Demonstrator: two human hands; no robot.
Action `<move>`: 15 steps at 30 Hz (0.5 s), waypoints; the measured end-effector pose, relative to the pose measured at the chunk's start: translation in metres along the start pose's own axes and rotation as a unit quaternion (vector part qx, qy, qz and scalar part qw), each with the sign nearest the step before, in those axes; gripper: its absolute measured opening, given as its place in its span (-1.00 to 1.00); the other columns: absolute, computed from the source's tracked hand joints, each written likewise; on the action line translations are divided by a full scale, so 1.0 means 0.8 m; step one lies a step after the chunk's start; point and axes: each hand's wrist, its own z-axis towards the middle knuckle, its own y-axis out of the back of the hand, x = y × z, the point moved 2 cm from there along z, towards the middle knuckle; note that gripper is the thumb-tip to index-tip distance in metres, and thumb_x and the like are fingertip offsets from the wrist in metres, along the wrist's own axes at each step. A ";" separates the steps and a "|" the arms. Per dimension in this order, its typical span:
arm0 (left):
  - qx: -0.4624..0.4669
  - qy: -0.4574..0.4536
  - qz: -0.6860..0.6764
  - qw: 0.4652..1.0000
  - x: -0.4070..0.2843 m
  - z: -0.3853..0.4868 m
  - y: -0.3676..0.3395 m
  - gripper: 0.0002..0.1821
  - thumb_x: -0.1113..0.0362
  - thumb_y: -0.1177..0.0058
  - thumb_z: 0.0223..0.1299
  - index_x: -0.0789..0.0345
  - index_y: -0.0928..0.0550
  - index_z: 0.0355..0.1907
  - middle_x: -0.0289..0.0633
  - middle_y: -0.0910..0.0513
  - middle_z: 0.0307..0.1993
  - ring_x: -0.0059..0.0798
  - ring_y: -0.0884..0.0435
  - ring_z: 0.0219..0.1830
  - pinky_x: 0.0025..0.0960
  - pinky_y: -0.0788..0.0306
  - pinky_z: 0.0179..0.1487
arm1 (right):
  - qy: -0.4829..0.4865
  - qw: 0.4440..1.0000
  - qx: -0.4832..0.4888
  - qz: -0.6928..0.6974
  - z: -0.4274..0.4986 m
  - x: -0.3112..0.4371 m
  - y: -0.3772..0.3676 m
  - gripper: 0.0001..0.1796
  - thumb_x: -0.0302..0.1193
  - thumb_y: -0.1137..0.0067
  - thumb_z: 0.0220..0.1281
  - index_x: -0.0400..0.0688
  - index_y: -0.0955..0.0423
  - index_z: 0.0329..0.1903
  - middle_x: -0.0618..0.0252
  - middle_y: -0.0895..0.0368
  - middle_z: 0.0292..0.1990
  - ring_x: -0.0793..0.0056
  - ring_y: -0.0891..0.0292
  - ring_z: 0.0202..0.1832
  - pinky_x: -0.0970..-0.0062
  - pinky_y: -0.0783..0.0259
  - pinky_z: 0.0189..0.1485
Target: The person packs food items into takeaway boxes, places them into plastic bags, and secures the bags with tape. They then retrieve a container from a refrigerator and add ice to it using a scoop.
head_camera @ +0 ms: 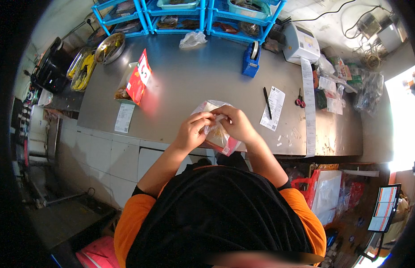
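Both hands meet at the gathered top of a clear plastic bag near the front edge of the steel table. My left hand pinches the plastic from the left, and my right hand grips it from the right. Through the film show a red and pale package and a white piece; the bag's lower end reaches the table edge. Farther left stands an open paper food box with browned food inside, its red lid raised. A printed receipt lies just in front of that box.
On the right are a black pen on another receipt, scissors, a blue tape dispenser and a label printer trailing a long paper strip. Blue shelves line the back; a metal bowl sits far left.
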 end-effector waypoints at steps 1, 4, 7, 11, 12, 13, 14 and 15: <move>-0.008 -0.006 0.001 1.000 0.002 -0.001 0.000 -0.76 0.63 -0.15 -0.17 0.33 -0.59 -0.36 -0.26 -0.65 -0.17 -0.26 -0.66 -0.21 -0.34 -0.55 -0.21 | -0.072 0.996 0.029 0.035 -0.001 -0.006 0.004 -0.61 -0.64 -0.14 0.04 -0.27 -0.56 0.00 0.13 -0.64 -0.28 0.47 -0.51 -0.39 0.48 -0.45 -0.26; -0.016 -0.018 0.014 1.000 0.009 -0.003 -0.002 -0.75 0.64 -0.14 -0.16 0.32 -0.60 -0.35 -0.28 -0.66 -0.17 -0.27 -0.67 -0.22 -0.35 -0.55 -0.22 | -0.047 0.988 0.096 0.109 0.000 -0.016 0.018 -0.63 -0.61 -0.19 0.13 -0.31 -0.54 0.05 0.31 -0.58 -0.28 0.69 -0.40 -0.36 0.63 -0.38 -0.28; -0.032 -0.059 0.030 0.997 0.012 -0.006 -0.004 -0.75 0.64 -0.14 -0.14 0.31 -0.61 -0.35 -0.27 -0.66 -0.17 -0.29 -0.67 -0.24 -0.37 -0.55 -0.24 | -0.058 0.990 0.124 0.031 0.006 -0.029 0.033 -0.71 -0.61 -0.18 0.20 -0.34 -0.53 0.00 0.33 -0.58 -0.25 0.71 -0.41 -0.32 0.65 -0.37 -0.26; -0.039 -0.045 0.018 0.998 0.016 -0.012 -0.001 -0.77 0.62 -0.16 -0.12 0.31 -0.62 -0.35 -0.25 -0.67 -0.19 -0.30 -0.67 -0.26 -0.38 -0.54 -0.26 | -0.109 0.985 0.130 0.017 0.017 -0.040 0.045 -0.80 -0.54 -0.22 0.20 -0.31 -0.56 -0.12 0.31 -0.61 -0.33 0.66 -0.43 -0.33 0.62 -0.38 -0.27; -0.037 -0.039 0.015 0.998 0.017 -0.013 0.001 -0.78 0.62 -0.17 -0.12 0.31 -0.62 -0.36 -0.24 -0.67 -0.19 -0.30 -0.67 -0.26 -0.38 -0.54 -0.27 | -0.143 0.981 0.120 0.050 0.017 -0.040 0.047 -0.82 -0.51 -0.25 0.19 -0.30 -0.57 -0.16 0.31 -0.61 -0.37 0.65 -0.44 -0.34 0.60 -0.38 -0.27; -0.039 -0.037 0.006 0.999 0.019 -0.013 0.003 -0.78 0.61 -0.18 -0.13 0.31 -0.62 -0.36 -0.23 -0.67 -0.19 -0.30 -0.67 -0.27 -0.39 -0.54 -0.27 | -0.101 0.983 0.114 0.098 0.019 -0.036 0.047 -0.83 -0.49 -0.23 0.22 -0.30 -0.57 -0.17 0.30 -0.62 -0.35 0.64 -0.45 -0.32 0.59 -0.38 -0.24; -0.032 -0.026 0.007 0.999 0.020 -0.014 0.004 -0.78 0.62 -0.17 -0.13 0.31 -0.62 -0.36 -0.24 -0.67 -0.20 -0.29 -0.67 -0.27 -0.38 -0.53 -0.26 | -0.092 0.983 0.099 0.124 0.019 -0.033 0.048 -0.84 -0.46 -0.22 0.25 -0.30 -0.57 -0.19 0.28 -0.62 -0.34 0.64 -0.46 -0.30 0.58 -0.38 -0.22; -0.029 -0.019 0.004 0.999 0.021 -0.014 0.005 -0.77 0.63 -0.16 -0.13 0.31 -0.62 -0.36 -0.24 -0.67 -0.21 -0.29 -0.66 -0.26 -0.36 -0.53 -0.25 | -0.105 0.983 0.069 0.135 0.020 -0.031 0.049 -0.83 -0.44 -0.20 0.28 -0.31 -0.57 -0.20 0.27 -0.63 -0.32 0.63 -0.47 -0.29 0.57 -0.39 -0.20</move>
